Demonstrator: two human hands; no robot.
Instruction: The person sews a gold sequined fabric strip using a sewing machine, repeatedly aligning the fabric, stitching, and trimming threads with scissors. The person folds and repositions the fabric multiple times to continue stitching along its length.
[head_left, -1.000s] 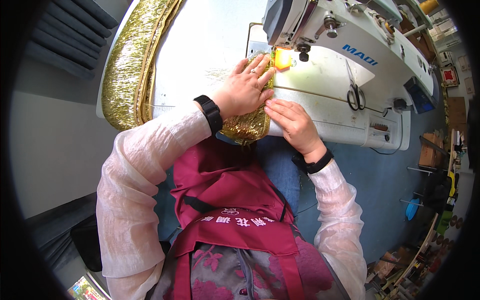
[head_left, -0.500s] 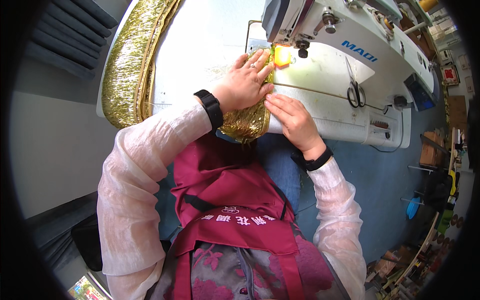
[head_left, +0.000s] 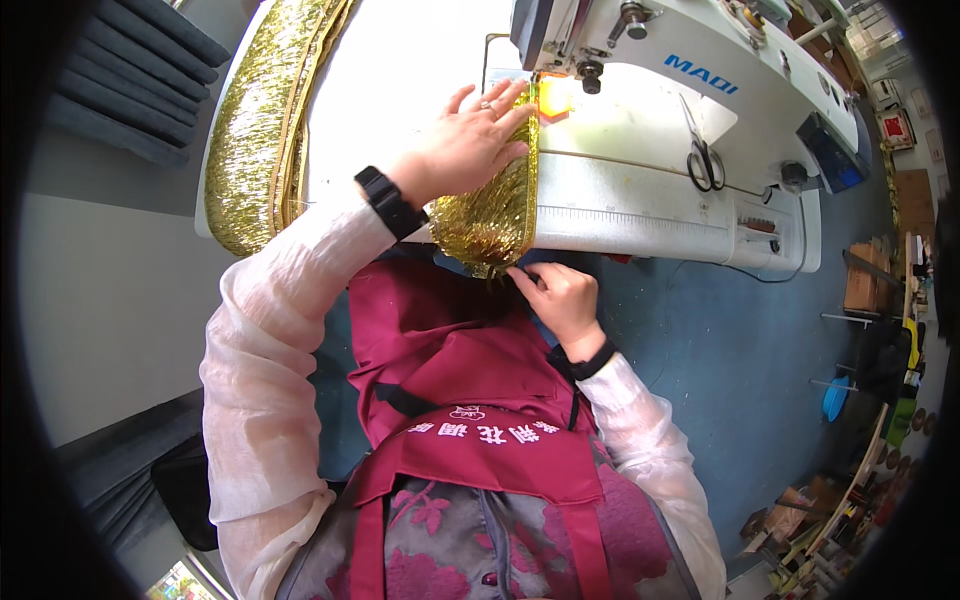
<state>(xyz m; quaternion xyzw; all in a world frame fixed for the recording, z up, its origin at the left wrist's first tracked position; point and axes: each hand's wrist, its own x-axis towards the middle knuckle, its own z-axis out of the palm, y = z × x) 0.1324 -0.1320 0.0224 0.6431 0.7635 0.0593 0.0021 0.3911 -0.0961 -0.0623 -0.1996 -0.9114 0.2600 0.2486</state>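
A strip of shiny gold fabric (head_left: 487,215) runs from under the sewing machine's (head_left: 640,45) needle area down over the table's near edge. My left hand (head_left: 462,145) lies flat on the strip just below the needle, fingers stretched out and slightly spread. At the near edge, my right hand (head_left: 562,305) pinches the strip's right border between thumb and forefinger; its other fingers are curled in. An orange-yellow piece (head_left: 553,98) sits right beside the needle area.
A thick folded pile of gold fabric (head_left: 250,130) lies along the table's left side. Black-handled scissors (head_left: 706,165) rest under the machine arm. The white table (head_left: 640,225) ends just before my lap. Shelves with assorted goods stand at the far right.
My right hand has moved from the strip's side near my left hand down to the table's near edge and pinches the border there. My left hand has shifted slightly left, its fingers still extended.
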